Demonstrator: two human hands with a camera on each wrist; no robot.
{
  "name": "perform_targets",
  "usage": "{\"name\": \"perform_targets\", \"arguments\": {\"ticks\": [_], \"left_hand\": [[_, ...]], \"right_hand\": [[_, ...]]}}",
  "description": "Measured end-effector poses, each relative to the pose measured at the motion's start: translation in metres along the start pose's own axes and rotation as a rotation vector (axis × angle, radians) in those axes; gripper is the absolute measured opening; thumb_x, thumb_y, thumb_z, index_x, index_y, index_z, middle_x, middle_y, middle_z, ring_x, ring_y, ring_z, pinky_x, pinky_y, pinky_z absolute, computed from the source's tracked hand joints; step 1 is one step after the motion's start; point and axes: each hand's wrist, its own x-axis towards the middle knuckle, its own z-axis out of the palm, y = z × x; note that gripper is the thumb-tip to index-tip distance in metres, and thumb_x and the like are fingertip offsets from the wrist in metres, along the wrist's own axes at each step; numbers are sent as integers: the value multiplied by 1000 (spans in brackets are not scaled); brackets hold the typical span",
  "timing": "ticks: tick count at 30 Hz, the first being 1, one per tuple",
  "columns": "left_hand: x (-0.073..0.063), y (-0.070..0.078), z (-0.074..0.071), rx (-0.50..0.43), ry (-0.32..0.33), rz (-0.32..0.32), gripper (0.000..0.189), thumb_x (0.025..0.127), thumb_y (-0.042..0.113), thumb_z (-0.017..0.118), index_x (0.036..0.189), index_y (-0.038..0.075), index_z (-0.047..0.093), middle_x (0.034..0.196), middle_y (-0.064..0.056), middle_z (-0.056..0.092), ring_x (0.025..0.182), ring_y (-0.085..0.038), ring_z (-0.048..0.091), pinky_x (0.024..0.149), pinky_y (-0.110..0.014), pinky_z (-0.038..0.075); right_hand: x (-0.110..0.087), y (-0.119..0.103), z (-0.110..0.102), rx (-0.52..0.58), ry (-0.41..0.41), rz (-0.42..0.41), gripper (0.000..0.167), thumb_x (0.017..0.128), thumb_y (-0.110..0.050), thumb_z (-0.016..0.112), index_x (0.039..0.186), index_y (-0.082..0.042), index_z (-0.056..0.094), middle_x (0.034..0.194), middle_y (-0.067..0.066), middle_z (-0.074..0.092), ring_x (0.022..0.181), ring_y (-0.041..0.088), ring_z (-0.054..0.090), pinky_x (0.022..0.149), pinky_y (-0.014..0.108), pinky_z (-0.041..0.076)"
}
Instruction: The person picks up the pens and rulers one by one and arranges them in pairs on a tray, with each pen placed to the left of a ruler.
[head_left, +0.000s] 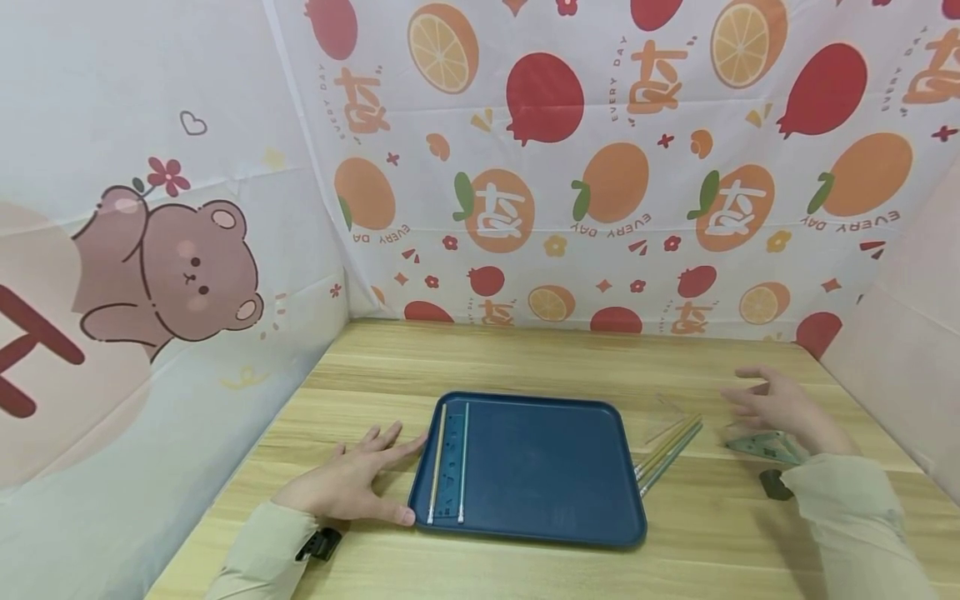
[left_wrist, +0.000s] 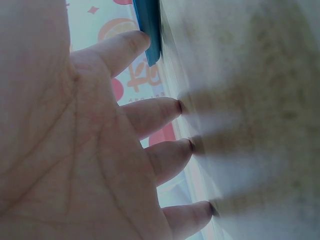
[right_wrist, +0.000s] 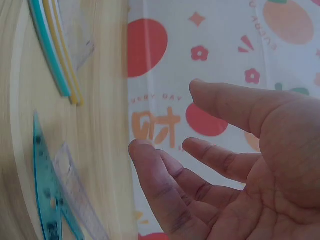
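A dark blue tray point(head_left: 547, 467) lies on the table. My left hand point(head_left: 352, 479) is beside its left edge, fingers spread, with thumb and index fingertip at the rim. Inside the tray, along its left side, a teal ruler point(head_left: 451, 467) lies between a yellow pencil point(head_left: 438, 462) and a green pencil point(head_left: 463, 462). My right hand point(head_left: 780, 408) is raised over the right part of the table, fingers loosely bent and holding nothing. Below it lies a green set square point(head_left: 765, 446), and the right wrist view shows a clear plastic measuring piece point(right_wrist: 77, 185) beside it.
Right of the tray, several yellow and green pencils point(head_left: 675, 443) lie slanted, their eraser ends at the rim. A clear set square point(head_left: 663, 417) lies just behind them. Printed cloth point(head_left: 547, 200) hangs at the back of the wooden table point(head_left: 525, 354), with more cloth on both sides.
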Motion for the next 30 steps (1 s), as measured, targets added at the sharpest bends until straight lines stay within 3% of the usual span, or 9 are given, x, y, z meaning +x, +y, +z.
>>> {"name": "perform_targets", "arguments": {"ticks": [12, 25, 30], "left_hand": [[0, -2, 1, -4, 1, 1, 109, 79, 70, 85, 169, 33, 36, 177, -27, 19, 161, -62, 12, 110, -95, 8], [1, -1, 1, -10, -6, -5, 109, 79, 69, 85, 169, 33, 36, 177, -27, 19, 161, -61, 11, 110, -95, 8], [1, -1, 1, -8, -3, -2, 109, 79, 69, 85, 169, 32, 36, 177, -27, 19, 161, -61, 12, 110, -95, 8]], "right_hand": [[0, 19, -17, -74, -19, 15, 84, 113, -40, 54, 157, 23, 20, 147, 52, 46, 119, 44, 74, 84, 32, 65], [0, 37, -30, -127, -16, 29, 79, 114, -36, 51, 153, 26, 23, 145, 55, 44, 115, 43, 73, 88, 39, 66], [0, 40, -32, -211, 1, 24, 78, 113, -38, 53, 149, 27, 30, 144, 56, 43, 119, 55, 68, 91, 50, 65]]}}
